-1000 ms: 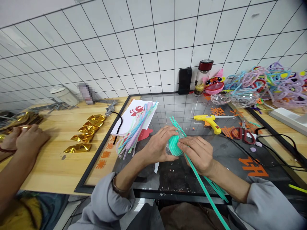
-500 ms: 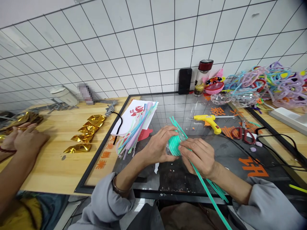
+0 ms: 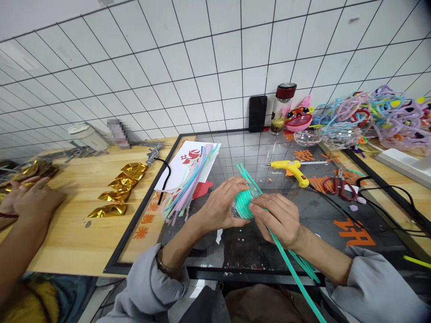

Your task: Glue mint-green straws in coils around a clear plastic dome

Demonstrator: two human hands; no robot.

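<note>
My left hand [image 3: 224, 202] is wrapped round a small clear plastic piece covered with rows of green pipe cleaner [image 3: 243, 204]. Pinched against its right side by my right hand [image 3: 278, 217] is a long green pipe cleaner [image 3: 292, 269], whose free end trails down toward my lap. More green pipe cleaners [image 3: 305, 265] lie beneath my right forearm, and their tips show beyond my hands. A yellow glue gun [image 3: 291, 170] rests on the dark glass mat, behind and to the right of my right hand.
Pastel pipe cleaners [image 3: 191, 179] lie on white paper [image 3: 178, 163] at left. Red-handled scissors [image 3: 341, 186], black cables and a white power strip [image 3: 404, 166] are right. A phone [image 3: 257, 114] and glass bottle [image 3: 281, 110] stand at the wall. A co-worker's hands [image 3: 33, 197] handle gold foil at far left.
My hands keep almost the same grip and place on the green-covered piece. The whole view has shifted slightly. The co-worker's hands at far left have moved a little.
</note>
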